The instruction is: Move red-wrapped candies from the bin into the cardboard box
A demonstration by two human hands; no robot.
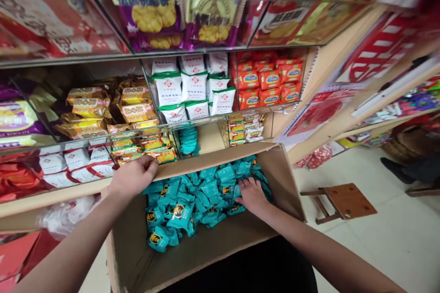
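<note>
An open cardboard box (220, 256) holds a loose pile of teal snack packets (180, 213) with a yellow and black print. My left hand (132, 176) is closed on the box's far rim near its left corner, thumb on the inner side. Inside the box, toward the right, my right hand (253, 196) reaches into the pile, its fingers curled around teal packets; how many it grips is hidden. Just beyond the far rim, a short stack of teal packets (188, 139) stands in a low shelf compartment, beside bare shelf board (210, 137).
Shelves behind clear dividers hold white and green packets (195, 86), red packets (268, 78), yellow-brown packets (87, 105) and purple biscuit bags (213, 13). A wooden stool (350, 200) stands on the tiled floor at right. A person's dark shoe (397, 170) shows beyond it. A red box (24, 256) sits lower left.
</note>
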